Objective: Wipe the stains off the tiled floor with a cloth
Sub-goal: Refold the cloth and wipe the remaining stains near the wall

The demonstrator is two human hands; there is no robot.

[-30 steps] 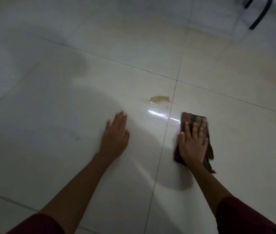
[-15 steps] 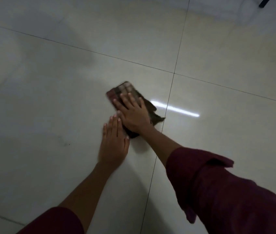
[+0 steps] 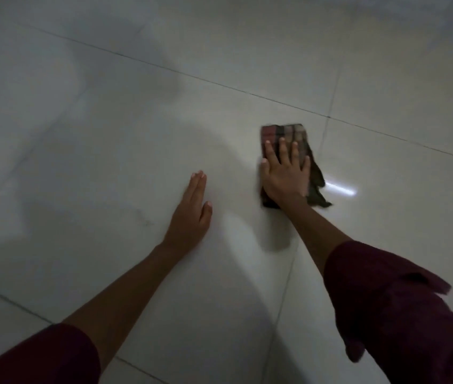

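A folded checked cloth [image 3: 284, 133] in brown and dark tones lies flat on the glossy white tiled floor [image 3: 109, 134]. My right hand [image 3: 284, 173] presses down on it with straight, spread fingers. My left hand [image 3: 192, 212] rests flat on the tile to the left of the cloth, fingers together, holding nothing. No brown stain shows on the tile around the cloth. A faint dark scuff [image 3: 143, 217] marks the tile left of my left hand.
Grout lines [image 3: 322, 139] cross just right of the cloth and run toward me. A bright strip of reflected light [image 3: 340, 188] lies to the cloth's right. Shadows darken the floor on the left.
My right hand slid the cloth left over the brown stain, then back right toward the grout line. The stain seen a second ago no longer shows. My left hand stayed planted.
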